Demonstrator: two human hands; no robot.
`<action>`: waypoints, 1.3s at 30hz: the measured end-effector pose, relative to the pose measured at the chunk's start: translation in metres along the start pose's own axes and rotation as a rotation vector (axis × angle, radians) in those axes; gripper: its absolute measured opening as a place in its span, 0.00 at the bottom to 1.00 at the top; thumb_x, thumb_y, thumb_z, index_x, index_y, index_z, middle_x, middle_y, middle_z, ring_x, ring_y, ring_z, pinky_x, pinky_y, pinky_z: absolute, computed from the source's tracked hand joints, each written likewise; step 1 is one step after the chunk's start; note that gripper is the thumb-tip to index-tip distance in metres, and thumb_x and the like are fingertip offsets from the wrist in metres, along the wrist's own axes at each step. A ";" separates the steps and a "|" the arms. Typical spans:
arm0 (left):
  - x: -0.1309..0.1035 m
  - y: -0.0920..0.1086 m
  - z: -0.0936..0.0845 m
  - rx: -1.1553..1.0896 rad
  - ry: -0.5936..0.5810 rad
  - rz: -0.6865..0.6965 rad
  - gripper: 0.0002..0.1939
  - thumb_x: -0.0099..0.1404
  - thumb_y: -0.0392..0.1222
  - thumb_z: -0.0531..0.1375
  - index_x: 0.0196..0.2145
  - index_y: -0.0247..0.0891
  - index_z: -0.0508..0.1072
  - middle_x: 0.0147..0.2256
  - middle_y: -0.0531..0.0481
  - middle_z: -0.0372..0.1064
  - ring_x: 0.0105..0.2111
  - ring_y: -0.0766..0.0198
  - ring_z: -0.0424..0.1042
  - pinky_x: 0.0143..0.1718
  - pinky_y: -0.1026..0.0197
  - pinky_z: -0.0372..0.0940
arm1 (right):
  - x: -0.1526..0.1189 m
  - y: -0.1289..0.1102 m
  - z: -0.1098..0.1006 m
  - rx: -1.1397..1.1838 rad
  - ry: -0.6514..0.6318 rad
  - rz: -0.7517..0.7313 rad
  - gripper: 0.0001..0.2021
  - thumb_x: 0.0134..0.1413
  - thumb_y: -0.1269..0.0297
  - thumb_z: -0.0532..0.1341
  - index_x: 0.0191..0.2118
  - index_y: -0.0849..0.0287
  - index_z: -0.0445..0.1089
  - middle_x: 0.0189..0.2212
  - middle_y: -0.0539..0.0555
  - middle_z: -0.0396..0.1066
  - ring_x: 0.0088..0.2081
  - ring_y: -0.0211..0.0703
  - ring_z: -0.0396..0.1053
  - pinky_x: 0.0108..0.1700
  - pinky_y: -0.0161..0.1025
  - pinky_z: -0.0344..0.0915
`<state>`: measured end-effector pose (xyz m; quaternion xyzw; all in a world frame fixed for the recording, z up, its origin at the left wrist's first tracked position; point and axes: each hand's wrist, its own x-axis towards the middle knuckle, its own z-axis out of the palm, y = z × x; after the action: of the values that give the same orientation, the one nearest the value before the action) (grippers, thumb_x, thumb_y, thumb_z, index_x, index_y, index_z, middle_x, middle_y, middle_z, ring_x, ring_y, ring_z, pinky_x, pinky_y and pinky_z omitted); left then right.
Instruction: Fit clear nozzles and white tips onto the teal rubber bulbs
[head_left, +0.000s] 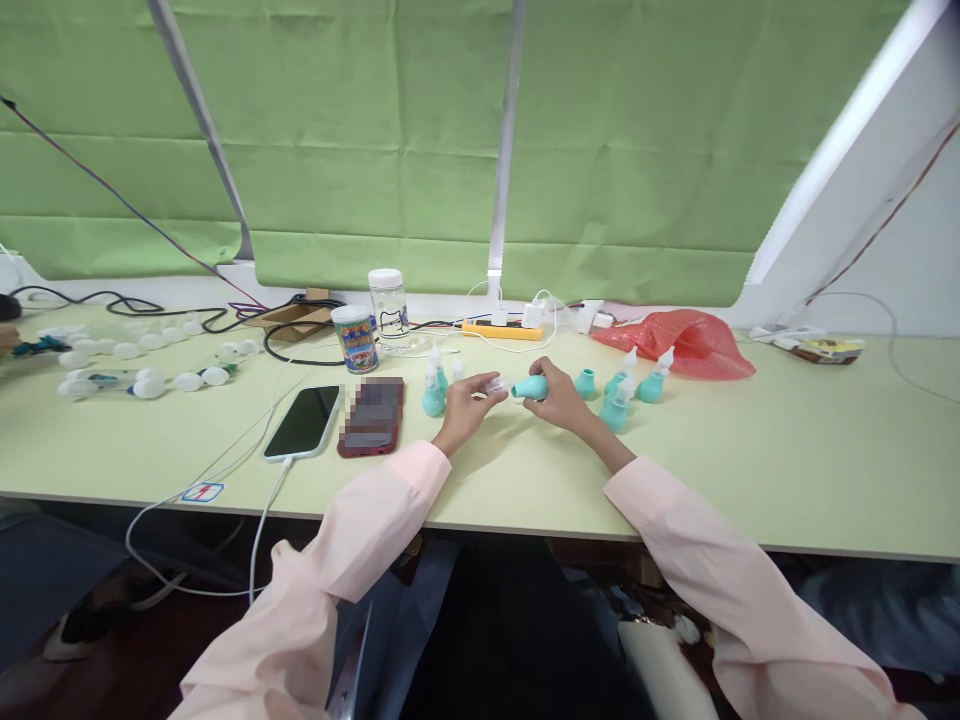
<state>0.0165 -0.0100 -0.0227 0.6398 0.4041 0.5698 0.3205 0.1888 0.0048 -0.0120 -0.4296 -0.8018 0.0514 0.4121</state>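
Note:
My left hand point(469, 408) pinches a small clear plastic piece point(496, 384) over the table. Facing it, my right hand point(559, 395) grips a teal rubber bulb point(530, 388), its open neck pointing left toward the clear piece; a small gap shows between them. Teal bulbs with clear tips, one of them point(433, 392), stand just left of my left hand. To the right of my right hand are several more, including a tipped one point(615, 408) and a bulb without a tip point(585, 384).
Two phones point(304, 422) point(372, 416) lie left on the table point(750, 470), one with a cable. Behind stand a patterned can point(355, 340), a clear jar point(388, 308) and a yellow power strip point(480, 330). A red plastic bag point(682, 342) lies at right.

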 end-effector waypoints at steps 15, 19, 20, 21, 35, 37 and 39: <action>-0.002 -0.005 0.001 0.073 -0.065 0.047 0.20 0.46 0.43 0.62 0.38 0.31 0.71 0.30 0.45 0.70 0.29 0.66 0.68 0.29 0.64 0.65 | -0.002 -0.004 0.002 0.026 0.024 -0.010 0.13 0.32 0.68 0.55 0.32 0.58 0.56 0.25 0.48 0.60 0.23 0.34 0.56 0.27 0.32 0.54; -0.002 -0.006 0.000 0.097 -0.121 0.037 0.21 0.45 0.42 0.62 0.38 0.30 0.71 0.30 0.45 0.70 0.27 0.67 0.67 0.27 0.64 0.65 | -0.004 -0.002 0.008 0.028 0.102 -0.039 0.12 0.31 0.70 0.54 0.30 0.58 0.56 0.24 0.48 0.60 0.24 0.35 0.58 0.28 0.32 0.54; -0.002 -0.006 -0.001 0.109 -0.130 0.034 0.20 0.45 0.42 0.62 0.38 0.30 0.71 0.29 0.45 0.70 0.26 0.67 0.67 0.27 0.64 0.65 | -0.005 -0.001 0.009 0.032 0.117 -0.047 0.12 0.32 0.70 0.54 0.30 0.58 0.56 0.24 0.48 0.60 0.24 0.35 0.58 0.27 0.32 0.54; -0.002 -0.005 -0.001 0.122 -0.134 0.032 0.20 0.45 0.41 0.62 0.37 0.30 0.71 0.29 0.46 0.70 0.26 0.67 0.67 0.27 0.64 0.65 | -0.005 -0.001 0.011 0.035 0.129 -0.053 0.11 0.32 0.70 0.54 0.29 0.58 0.55 0.24 0.48 0.60 0.23 0.35 0.58 0.27 0.31 0.54; -0.006 -0.008 -0.003 0.508 -0.139 0.286 0.13 0.50 0.35 0.59 0.37 0.32 0.70 0.26 0.49 0.70 0.23 0.69 0.66 0.28 0.64 0.64 | -0.008 -0.001 0.016 0.101 0.013 0.004 0.10 0.31 0.71 0.55 0.28 0.58 0.59 0.22 0.46 0.63 0.23 0.35 0.60 0.27 0.31 0.55; -0.006 -0.010 -0.002 0.629 -0.125 0.400 0.12 0.52 0.34 0.58 0.37 0.32 0.69 0.27 0.48 0.69 0.24 0.68 0.66 0.28 0.64 0.63 | -0.008 -0.001 0.017 0.132 -0.002 0.055 0.10 0.30 0.71 0.55 0.28 0.58 0.60 0.22 0.46 0.63 0.24 0.35 0.60 0.27 0.31 0.56; -0.006 -0.012 -0.001 0.759 -0.126 0.527 0.11 0.55 0.33 0.55 0.37 0.31 0.68 0.28 0.47 0.69 0.27 0.66 0.67 0.29 0.63 0.63 | -0.007 -0.001 0.019 0.143 -0.021 0.112 0.10 0.29 0.71 0.55 0.27 0.59 0.61 0.22 0.46 0.63 0.24 0.35 0.60 0.27 0.31 0.56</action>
<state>0.0134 -0.0093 -0.0360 0.8260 0.3873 0.4038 -0.0678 0.1772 0.0042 -0.0288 -0.4425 -0.7753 0.1359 0.4297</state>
